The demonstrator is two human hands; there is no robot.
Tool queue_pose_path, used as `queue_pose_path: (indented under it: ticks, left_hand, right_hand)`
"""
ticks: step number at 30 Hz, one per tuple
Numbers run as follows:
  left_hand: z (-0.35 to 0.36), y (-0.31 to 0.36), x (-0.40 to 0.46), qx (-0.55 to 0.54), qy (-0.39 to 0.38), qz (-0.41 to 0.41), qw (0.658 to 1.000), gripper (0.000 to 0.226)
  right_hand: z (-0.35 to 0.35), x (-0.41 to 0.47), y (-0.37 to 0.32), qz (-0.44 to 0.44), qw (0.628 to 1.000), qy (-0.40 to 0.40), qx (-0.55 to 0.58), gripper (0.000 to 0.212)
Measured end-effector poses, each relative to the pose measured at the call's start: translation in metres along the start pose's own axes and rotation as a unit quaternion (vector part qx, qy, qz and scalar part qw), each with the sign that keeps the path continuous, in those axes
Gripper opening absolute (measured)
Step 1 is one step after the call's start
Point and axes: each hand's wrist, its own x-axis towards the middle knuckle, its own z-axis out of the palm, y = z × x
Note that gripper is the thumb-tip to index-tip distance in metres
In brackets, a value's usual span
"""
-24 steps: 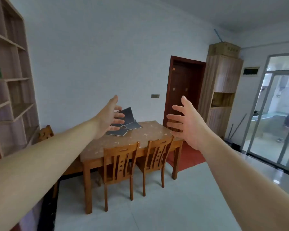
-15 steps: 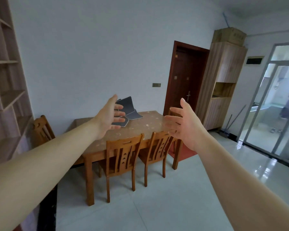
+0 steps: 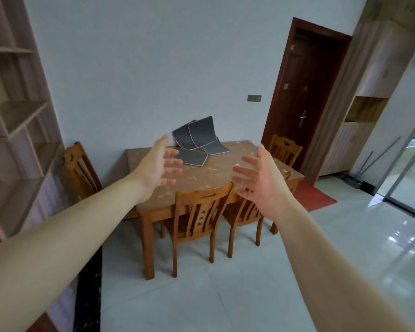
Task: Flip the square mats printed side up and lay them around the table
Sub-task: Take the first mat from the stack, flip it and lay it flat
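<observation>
The rectangular wooden dining table with a mottled brown top stands against the pale wall, which is why the mats can lean there at all. Carved wooden chairs are tucked in around it: the one at the near edge sits between me and the tabletop, so I judge I will have to reach over its back or step round it.

The dark grey square mats with pale edging are heaped at the far side of the table by the wall. Two stand propped and overlapping against the wall, and two more lie flat on the top just in front of them. All show plain grey, so I take it the printed sides face away and none is flipped or laid out yet.

My left hand is stretched forward in the air, palm turned inward, fingers spread and holding nothing. My right hand mirrors it, fingers splayed and empty too. Both are well short of the mats, held wide, I think, to take a mat by its two edges once I am close enough.
</observation>
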Motion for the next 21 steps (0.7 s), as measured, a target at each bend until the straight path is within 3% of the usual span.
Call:
queue_pose_path:
  ticks: [12, 18, 21]
  left_hand:
    - [-0.045, -0.087, 0.164, -0.01, 0.075, -0.071, 0.995, 0.063]
    - [-0.077, -0.153, 0.186, -0.058, 0.146, -0.166, 0.973, 0.06]
    - [-0.109, -0.164, 0.205, -0.064, 0.167, -0.175, 0.968, 0.06]
  right_hand:
    - [0.079, 0.202, 0.062, 0.076, 0.992, -0.057, 0.078, 0.053]
    - [0.13, 0.245, 0.127, 0.133, 0.985, -0.093, 0.065, 0.053]
    - [0.161, 0.269, 0.142, 0.147, 0.982, -0.107, 0.047, 0.053]
